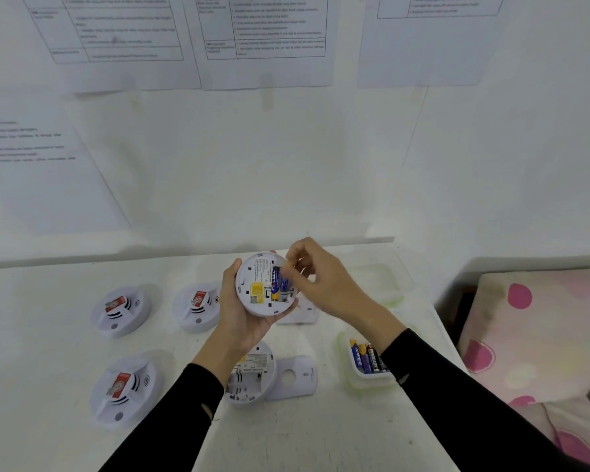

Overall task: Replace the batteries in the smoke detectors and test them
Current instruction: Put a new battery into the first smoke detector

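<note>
Left hand [242, 320] grips the opened smoke detector [258, 284] above the table [321, 434], fingers round its rim. Right hand [321, 281] pinches a blue battery [283, 284] in its compartment. Bare tabletop lies nearer; the battery tub [344, 356] hugs the right edge.

I wear the one camera on my head. It looks forward and down past my black sleeves at the open smoke detector [264, 284], which my left hand [242, 311] holds near the middle of the view. My right hand [321, 277] comes in from the detector's right, fingers curled at the top of a battery [280, 284]. The detector is close enough to show the battery's blue and yellow. The wide lens takes in the wall sheets [259, 35] far above the detector, the table [321, 437] below it, and a spotted cloth [525, 318] well to its right.
</note>
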A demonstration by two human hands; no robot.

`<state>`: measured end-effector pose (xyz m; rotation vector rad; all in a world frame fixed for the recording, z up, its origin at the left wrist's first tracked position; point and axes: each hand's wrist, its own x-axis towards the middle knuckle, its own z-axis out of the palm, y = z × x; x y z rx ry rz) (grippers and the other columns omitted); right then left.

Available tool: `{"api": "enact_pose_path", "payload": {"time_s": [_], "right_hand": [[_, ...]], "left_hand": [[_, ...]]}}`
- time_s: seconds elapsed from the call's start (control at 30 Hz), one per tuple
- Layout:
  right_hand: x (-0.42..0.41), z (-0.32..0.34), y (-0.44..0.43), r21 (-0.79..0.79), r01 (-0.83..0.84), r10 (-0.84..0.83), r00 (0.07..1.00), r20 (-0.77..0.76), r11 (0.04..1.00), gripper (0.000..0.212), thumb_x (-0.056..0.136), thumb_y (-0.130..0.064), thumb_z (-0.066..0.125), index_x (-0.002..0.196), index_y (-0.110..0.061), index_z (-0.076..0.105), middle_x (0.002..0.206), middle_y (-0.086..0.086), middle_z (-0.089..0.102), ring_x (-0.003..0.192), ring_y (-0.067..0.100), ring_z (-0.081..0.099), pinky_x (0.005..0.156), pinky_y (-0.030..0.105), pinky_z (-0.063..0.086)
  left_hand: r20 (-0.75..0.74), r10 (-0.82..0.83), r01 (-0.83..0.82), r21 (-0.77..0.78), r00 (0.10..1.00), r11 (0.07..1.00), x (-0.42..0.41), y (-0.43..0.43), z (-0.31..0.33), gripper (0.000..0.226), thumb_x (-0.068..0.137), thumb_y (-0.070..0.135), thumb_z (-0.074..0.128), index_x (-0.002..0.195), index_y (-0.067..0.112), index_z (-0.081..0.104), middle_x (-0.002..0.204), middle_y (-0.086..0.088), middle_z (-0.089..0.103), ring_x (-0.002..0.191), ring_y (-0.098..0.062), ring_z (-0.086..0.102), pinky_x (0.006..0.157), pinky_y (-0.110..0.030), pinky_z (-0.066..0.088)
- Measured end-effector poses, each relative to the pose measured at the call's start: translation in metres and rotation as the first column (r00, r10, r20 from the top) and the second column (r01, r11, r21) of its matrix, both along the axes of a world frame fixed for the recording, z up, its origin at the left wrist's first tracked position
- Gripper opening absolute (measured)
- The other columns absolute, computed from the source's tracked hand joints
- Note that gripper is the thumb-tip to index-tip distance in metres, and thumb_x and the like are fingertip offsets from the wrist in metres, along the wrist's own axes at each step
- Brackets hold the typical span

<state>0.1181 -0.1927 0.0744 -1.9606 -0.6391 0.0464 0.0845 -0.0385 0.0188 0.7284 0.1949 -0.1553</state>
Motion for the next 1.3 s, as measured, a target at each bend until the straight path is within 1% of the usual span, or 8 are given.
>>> {"api": "enact_pose_path", "payload": {"time_s": [0.13, 0.3, 0.4, 0.5, 0.7, 0.87, 1.03, 1.3], "right_hand": [[0.035, -0.007, -0.038, 0.228, 0.352, -0.288, 0.918, -0.273, 0.908, 0.009, 0.09, -0.013, 0.064, 0.095, -0.015, 0.057, 0.081, 0.001, 0.07, 0.078, 0.016, 0.062, 0.082, 0.034, 0.053], [0.069, -0.044, -0.091, -0.467, 0.293, -0.459, 0.839, -0.293, 0.834, 0.009, 0.084, -0.014, 0.069, 0.081, -0.013, 0.06, 0.097, 0.009, 0.067, 0.085, 0.021, 0.059, 0.083, 0.035, 0.052], [0.072, -0.055, -0.093, -0.63, 0.269, -0.461, 0.872, -0.162, 0.729, 0.019, 0.083, -0.011, 0.066, 0.078, 0.007, 0.065, 0.086, 0.021, 0.066, 0.077, 0.029, 0.06, 0.065, 0.033, 0.047], [0.07, -0.058, -0.089, -0.719, 0.247, -0.445, 0.89, -0.097, 0.65, 0.036, 0.088, -0.012, 0.056, 0.053, -0.007, 0.048, 0.057, 0.008, 0.05, 0.055, 0.022, 0.047, 0.051, 0.027, 0.037], [0.027, -0.025, -0.05, -0.215, 0.099, -0.094, 0.995, 0.036, 0.972, 0.032, 0.091, -0.012, 0.056, 0.122, -0.018, 0.058, 0.125, -0.003, 0.055, 0.113, 0.011, 0.052, 0.093, 0.019, 0.045], [-0.006, -0.013, -0.024, -0.261, -0.165, 0.189, 0.979, 0.07, 0.951, 0.057, 0.083, -0.011, 0.063, 0.134, -0.026, 0.04, 0.15, -0.007, 0.031, 0.135, 0.004, 0.03, 0.107, 0.014, 0.029], [-0.006, -0.014, -0.017, -0.288, -0.161, 0.204, 0.971, 0.125, 0.944, 0.063, 0.078, -0.008, 0.06, 0.133, -0.019, 0.033, 0.139, -0.004, 0.036, 0.129, 0.016, 0.031, 0.104, 0.034, 0.04], [-0.006, -0.021, -0.011, -0.319, -0.065, 0.176, 0.927, 0.332, 0.945, 0.057, 0.066, -0.005, 0.063, 0.118, -0.007, 0.041, 0.115, 0.003, 0.041, 0.1, 0.025, 0.039, 0.08, 0.028, 0.04]], "left_hand": [[0.006, -0.03, 0.03, -0.042, 1.0, 0.999, 0.0, 0.002, -0.002, 0.061, 0.092, 0.059, 0.037, 0.13, 0.015, 0.058, 0.12, -0.02, 0.063, 0.1, -0.037, 0.064, 0.078, -0.042, 0.057], [-0.001, -0.031, 0.031, -0.069, 1.0, 0.997, 0.0, 0.0, -0.005, 0.062, 0.092, 0.059, 0.037, 0.122, 0.013, 0.065, 0.118, -0.021, 0.064, 0.098, -0.036, 0.065, 0.077, -0.042, 0.058], [-0.013, -0.018, 0.017, -0.06, 1.0, 0.998, 0.002, -0.004, -0.004, 0.063, 0.092, 0.06, 0.036, 0.116, 0.013, 0.07, 0.117, -0.021, 0.065, 0.096, -0.036, 0.066, 0.077, -0.042, 0.058], [-0.022, -0.021, 0.019, -0.066, 1.0, 0.998, 0.002, -0.007, -0.003, 0.063, 0.092, 0.06, 0.037, 0.117, 0.012, 0.07, 0.118, -0.021, 0.065, 0.095, -0.037, 0.067, 0.076, -0.042, 0.059], [-0.032, -0.015, 0.014, -0.047, 0.999, 0.999, 0.003, -0.01, 0.0, 0.061, 0.093, 0.059, 0.037, 0.112, 0.014, 0.074, 0.12, -0.021, 0.065, 0.1, -0.038, 0.065, 0.079, -0.043, 0.058], [-0.041, -0.014, 0.014, -0.009, 0.999, 1.0, 0.002, -0.019, 0.005, 0.06, 0.092, 0.057, 0.039, 0.106, 0.011, 0.075, 0.11, -0.018, 0.07, 0.095, -0.032, 0.07, 0.072, -0.041, 0.06], [-0.006, -0.026, 0.026, 0.001, 1.0, 1.0, 0.001, -0.021, 0.009, 0.054, 0.089, 0.053, 0.042, 0.102, 0.012, 0.074, 0.101, -0.014, 0.073, 0.088, -0.026, 0.072, 0.063, -0.038, 0.06], [0.015, -0.041, 0.04, 0.036, 0.999, 0.999, 0.0, -0.022, 0.009, 0.056, 0.092, 0.052, 0.036, 0.093, 0.016, 0.079, 0.097, -0.01, 0.074, 0.087, -0.023, 0.072, 0.067, -0.034, 0.06]]}}
